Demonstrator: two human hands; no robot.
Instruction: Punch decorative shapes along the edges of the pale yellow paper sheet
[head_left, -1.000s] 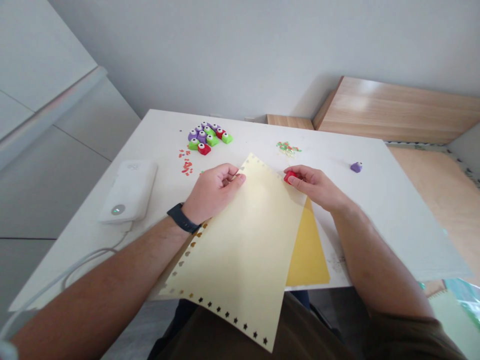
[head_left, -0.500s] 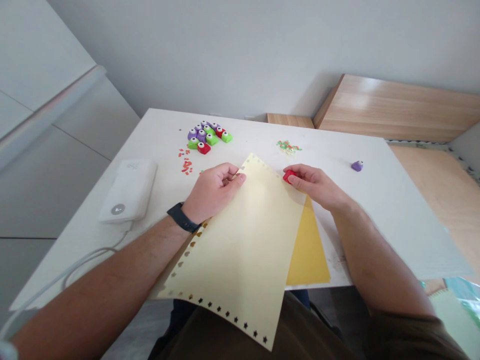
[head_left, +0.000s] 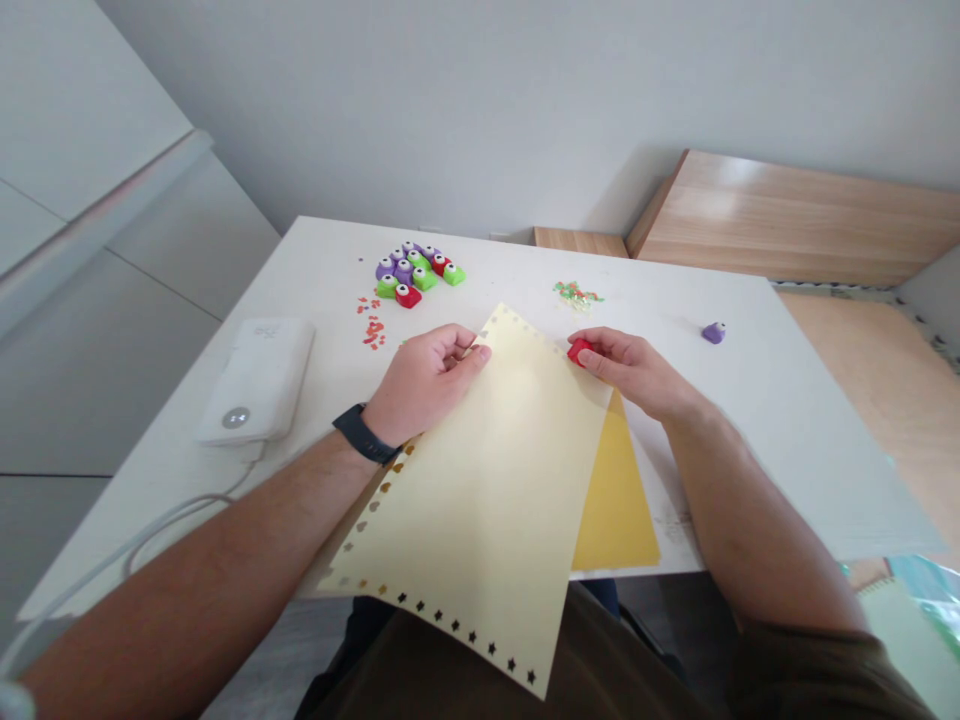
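2 grips: left hand (head_left: 424,380) pinches the pale sheet (head_left: 480,500) by its edge, right hand (head_left: 637,375) pinches the red punch (head_left: 579,350); the sheet is best kept flat between them.

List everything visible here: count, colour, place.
pale yellow sheet: 1, pale yellow, punched edges, centre, overhanging the near edge
darker yellow sheet: 1, golden, under the pale one, right side
red punch: 1, red, held at the pale sheet's far right edge
punch cluster: roughly ten, purple, green, red, far left
lone punch: 1, purple, far right
red scraps: scattered, red, beside the cluster
mixed scraps: one pile, green, red, yellow, far centre
white device: 1, white, cabled, left edge
table: 1, white
wooden furniture: light wood, behind table, right
wristband: 1, black, left wrist
left hand: grip on the pale sheet's far edge
right hand: grip shut on the red punch
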